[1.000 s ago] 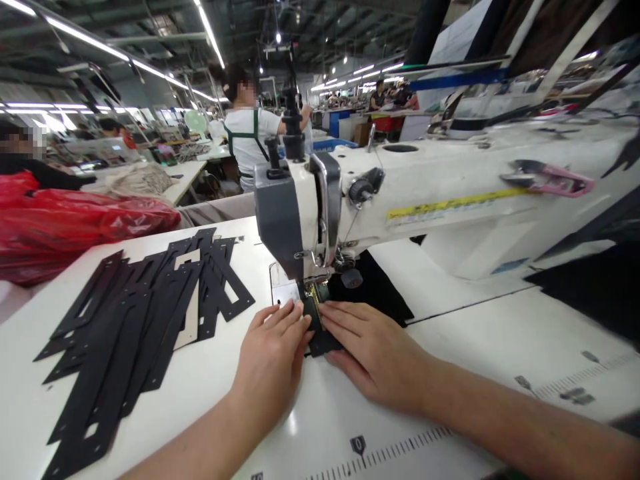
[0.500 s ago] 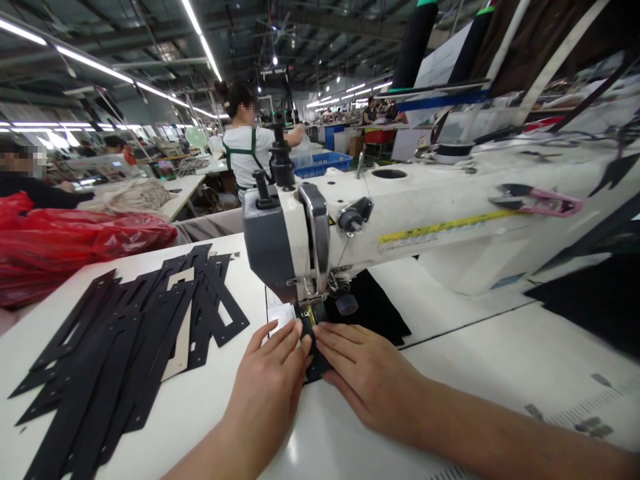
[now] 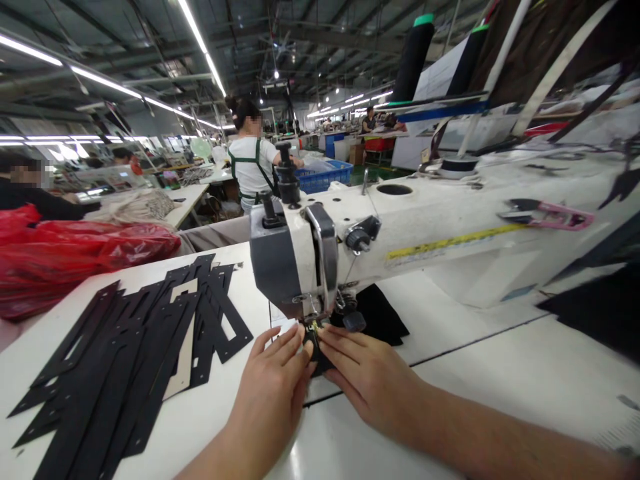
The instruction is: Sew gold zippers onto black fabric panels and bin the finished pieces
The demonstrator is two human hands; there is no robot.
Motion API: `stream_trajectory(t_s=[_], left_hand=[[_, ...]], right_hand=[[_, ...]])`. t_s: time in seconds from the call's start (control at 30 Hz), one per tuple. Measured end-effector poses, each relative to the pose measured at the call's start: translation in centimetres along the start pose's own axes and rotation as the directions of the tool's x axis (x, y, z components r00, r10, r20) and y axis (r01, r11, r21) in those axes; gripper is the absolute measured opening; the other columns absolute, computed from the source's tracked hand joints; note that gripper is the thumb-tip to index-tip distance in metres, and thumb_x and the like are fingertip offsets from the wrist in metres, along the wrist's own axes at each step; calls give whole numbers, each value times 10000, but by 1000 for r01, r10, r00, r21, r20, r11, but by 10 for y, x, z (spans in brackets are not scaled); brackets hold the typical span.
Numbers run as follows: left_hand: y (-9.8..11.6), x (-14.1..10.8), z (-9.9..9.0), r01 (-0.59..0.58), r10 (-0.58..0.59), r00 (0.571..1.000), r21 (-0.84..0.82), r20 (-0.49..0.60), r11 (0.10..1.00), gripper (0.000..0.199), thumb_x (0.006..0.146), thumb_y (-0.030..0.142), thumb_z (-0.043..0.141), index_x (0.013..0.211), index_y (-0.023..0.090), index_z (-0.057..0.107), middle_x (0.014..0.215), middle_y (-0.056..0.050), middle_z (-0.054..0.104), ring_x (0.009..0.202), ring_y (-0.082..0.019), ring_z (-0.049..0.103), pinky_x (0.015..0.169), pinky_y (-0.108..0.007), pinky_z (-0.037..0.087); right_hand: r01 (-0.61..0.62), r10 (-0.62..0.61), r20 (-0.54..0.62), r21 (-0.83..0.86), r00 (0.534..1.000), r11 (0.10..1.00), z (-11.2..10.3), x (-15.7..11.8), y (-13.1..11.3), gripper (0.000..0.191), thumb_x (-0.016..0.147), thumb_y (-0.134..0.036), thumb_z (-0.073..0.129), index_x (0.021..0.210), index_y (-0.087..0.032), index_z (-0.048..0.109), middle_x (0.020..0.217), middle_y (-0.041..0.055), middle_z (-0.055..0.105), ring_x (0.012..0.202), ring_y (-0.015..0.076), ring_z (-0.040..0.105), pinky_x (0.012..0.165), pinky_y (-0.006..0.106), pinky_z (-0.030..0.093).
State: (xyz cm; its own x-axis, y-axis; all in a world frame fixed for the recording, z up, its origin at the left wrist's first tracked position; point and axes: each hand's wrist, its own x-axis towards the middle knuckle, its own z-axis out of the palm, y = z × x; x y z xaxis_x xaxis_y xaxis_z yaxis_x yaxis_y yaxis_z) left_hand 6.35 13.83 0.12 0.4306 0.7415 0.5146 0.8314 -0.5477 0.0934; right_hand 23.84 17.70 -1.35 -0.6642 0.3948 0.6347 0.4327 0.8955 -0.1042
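Nearest first: a white worktop (image 3: 340,440) is spreading beneath your two forearms, a dark seam line running across it.

Left hand (image 3: 270,380), one: it is lying palm down, its fingers extended and set narrowly together, the tips pressing at the left side of the dark piece. Right hand (image 3: 370,373), one: it is lying likewise, its fingers straight and close-set, the tips pressing at the right side. Whether either thumb is pinching an edge, you cannot tell.

Dark piece (image 3: 321,363), one: it is lying flat on the worktop between your hands, partly covered by them and reaching in under the sewing head. Gold-toothed strip (image 3: 315,325), one: it is running along that piece, between your fingertips.

Black cut strips (image 3: 107,380), many, some slotted: they are lying overlapped on the left, with a beige piece (image 3: 184,373) showing among them.

Sewing machine (image 3: 275,260), one, white and grey: it is standing just beyond your fingers, its arm extending right and carrying a yellow tape (image 3: 450,243) and pink-handled snips (image 3: 565,217). Black fabric (image 3: 383,317), one: it is lying behind the needle area.

Red plastic bag (image 3: 100,257), one: it is bulging past the worktop's far left side.

Farther off, a person in a white top (image 3: 247,163) is standing near a blue basket (image 3: 325,177).

Overhead, strip lights (image 3: 195,27) are glowing.
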Motion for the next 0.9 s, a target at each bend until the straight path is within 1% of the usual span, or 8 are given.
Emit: stream_trajectory(t_s=[0.1,0.2,0.33,0.5,0.6,0.7,0.9], left_hand=[[3,-7,-2,-23,23,1000,41,-2,999,214,846,123,439,944,161,626,1024,-94,678,989,-269,620,864,-522,470],[3,-9,-1,-76,77,997,39,-13,996,235,859,94,408,927,144,627,1016,-112,678,967,-251,632,868,-494,477],[0,-4,1,-92,92,996,5,-17,996,245,864,80,391,900,141,626,986,-111,688,958,-233,637,890,-470,467],[-6,0,5,-91,91,996,-11,3,996,237,855,84,399,919,142,620,1019,-122,676,998,-244,618,899,-466,452],[-11,2,7,-97,98,995,-17,19,995,233,853,90,404,910,146,623,1016,-116,678,1004,-240,615,893,-456,452],[-15,4,9,-92,92,996,-16,12,996,226,881,132,403,907,145,627,999,-106,685,983,-235,624,870,-443,467],[-17,5,9,-65,65,998,-5,26,998,257,916,162,375,936,145,630,1028,-97,676,996,-222,617,891,-433,453]], right_hand=[[41,-49,-62,-118,997,992,3,-5,-1,333,890,-79,347,917,-24,674,982,148,673,922,224,631,843,314,523],[69,-80,-69,-156,994,985,3,-6,0,351,885,-53,335,876,-18,684,951,159,679,888,231,646,809,310,539],[100,-107,-37,-163,994,982,1,-1,3,347,880,-49,338,886,-2,682,936,172,679,864,240,652,802,316,540],[130,-133,-8,-151,991,980,0,5,9,363,875,-27,320,869,10,681,887,176,685,809,237,659,778,319,548],[116,-119,-18,-123,993,986,0,11,12,383,883,-27,301,852,5,682,877,179,684,776,241,662,718,327,564],[101,-107,-38,-124,994,987,1,16,13,419,893,-25,271,819,-11,684,841,166,689,734,228,663,669,308,567],[84,-89,-38,-120,995,989,1,17,14,438,914,-51,255,799,-40,678,829,148,690,718,202,656,661,280,555]])
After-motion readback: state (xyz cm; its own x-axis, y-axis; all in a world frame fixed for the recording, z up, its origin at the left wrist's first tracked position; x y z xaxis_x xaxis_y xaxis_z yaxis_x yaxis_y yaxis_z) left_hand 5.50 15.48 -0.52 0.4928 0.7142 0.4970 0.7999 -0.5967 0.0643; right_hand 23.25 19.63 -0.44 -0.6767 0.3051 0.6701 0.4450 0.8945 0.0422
